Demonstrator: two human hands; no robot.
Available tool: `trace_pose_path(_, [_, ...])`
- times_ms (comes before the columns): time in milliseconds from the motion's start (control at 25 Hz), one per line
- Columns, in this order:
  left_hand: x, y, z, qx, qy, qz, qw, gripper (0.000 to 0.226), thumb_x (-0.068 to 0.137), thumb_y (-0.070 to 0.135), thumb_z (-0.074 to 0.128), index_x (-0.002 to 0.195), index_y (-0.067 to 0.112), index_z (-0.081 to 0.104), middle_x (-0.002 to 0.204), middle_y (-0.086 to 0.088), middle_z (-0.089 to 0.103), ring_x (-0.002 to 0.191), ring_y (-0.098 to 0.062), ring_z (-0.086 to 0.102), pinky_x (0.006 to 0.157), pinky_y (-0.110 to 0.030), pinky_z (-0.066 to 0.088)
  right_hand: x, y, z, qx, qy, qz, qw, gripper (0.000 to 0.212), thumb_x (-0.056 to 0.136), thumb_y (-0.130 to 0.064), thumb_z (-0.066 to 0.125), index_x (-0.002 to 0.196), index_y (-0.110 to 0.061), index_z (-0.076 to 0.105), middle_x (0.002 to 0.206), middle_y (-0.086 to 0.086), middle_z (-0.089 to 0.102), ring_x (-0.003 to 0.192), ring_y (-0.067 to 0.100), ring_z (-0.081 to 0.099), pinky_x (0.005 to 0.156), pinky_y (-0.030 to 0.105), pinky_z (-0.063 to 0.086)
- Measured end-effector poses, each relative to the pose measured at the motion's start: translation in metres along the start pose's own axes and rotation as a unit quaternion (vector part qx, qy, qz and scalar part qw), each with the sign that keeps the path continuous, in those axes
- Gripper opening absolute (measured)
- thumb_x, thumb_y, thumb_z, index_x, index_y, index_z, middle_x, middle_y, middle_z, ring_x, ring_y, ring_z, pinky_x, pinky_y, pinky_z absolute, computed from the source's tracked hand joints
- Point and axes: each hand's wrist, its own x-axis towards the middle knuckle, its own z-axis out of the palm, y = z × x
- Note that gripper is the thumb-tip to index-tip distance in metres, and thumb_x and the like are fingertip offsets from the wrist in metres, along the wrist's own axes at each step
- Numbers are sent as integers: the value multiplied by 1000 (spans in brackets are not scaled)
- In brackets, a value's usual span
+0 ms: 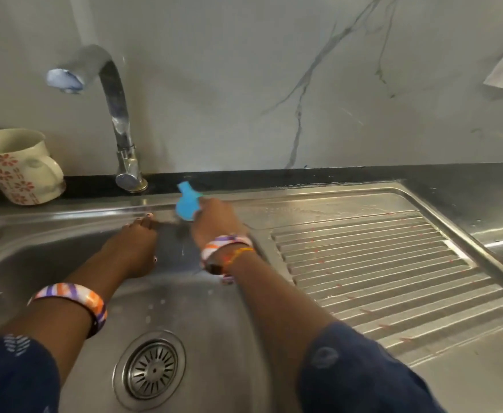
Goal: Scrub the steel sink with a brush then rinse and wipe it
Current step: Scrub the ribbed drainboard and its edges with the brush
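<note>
The steel sink (35,263) fills the lower half of the head view, with a round drain strainer (152,369) in the basin floor. My right hand (217,223) grips a blue brush (188,202) against the sink's far rim, at the top of the basin's back wall. The brush's bristles are hidden behind the hand. My left hand (134,244) rests flat on the basin's back wall, fingers reaching up to the rim, just left of the brush. It holds nothing.
A chrome tap (116,114) stands on the black counter behind the basin, with no water visible from its spout. A cream mug with red flowers (21,166) sits at the far left. The ribbed drainboard (378,269) lies to the right. A marble wall rises behind.
</note>
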Motion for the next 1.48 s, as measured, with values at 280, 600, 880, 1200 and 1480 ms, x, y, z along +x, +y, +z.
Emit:
trace_pose_path(280, [-2,4,0,41,-4,7,999,82,94,29,51,149,-1,-2,158,-19,-3,147,-28,6,120,-33,12,-170,-68,-373,-1,-85,154,984,33,94,-8,43,121,5,59,121,23,61,114,34,57,89,34,46])
trace_pose_path(600, [2,-3,0,5,10,10,1000,74,94,26,52,150,5,8,159,-12,5,146,-26,15,118,-34,22,-188,-147,-314,47,-112,54,991,32,94,-7,43,119,3,60,120,22,62,113,32,58,89,32,46])
trace_pose_path(880, [-9,-7,-8,-14,15,23,1000,74,95,27,51,152,12,6,160,-7,-2,147,-20,12,116,-28,17,-165,-107,-338,11,-131,118,984,33,94,-10,44,121,0,60,120,21,62,113,33,57,78,28,42])
trace_pose_path(1200, [-10,-8,-3,-37,38,23,998,71,95,19,50,152,13,9,160,-4,0,146,-21,15,117,-31,19,-192,-167,-312,29,-132,49,990,31,93,-11,45,116,2,62,117,22,64,112,33,59,87,33,46])
trace_pose_path(1480, [-18,-19,-9,-82,8,37,996,76,93,21,56,152,19,8,159,1,-1,146,-18,15,117,-30,18,-159,-107,-364,97,-171,155,968,36,92,-12,49,126,0,55,126,20,58,116,36,56,73,31,48])
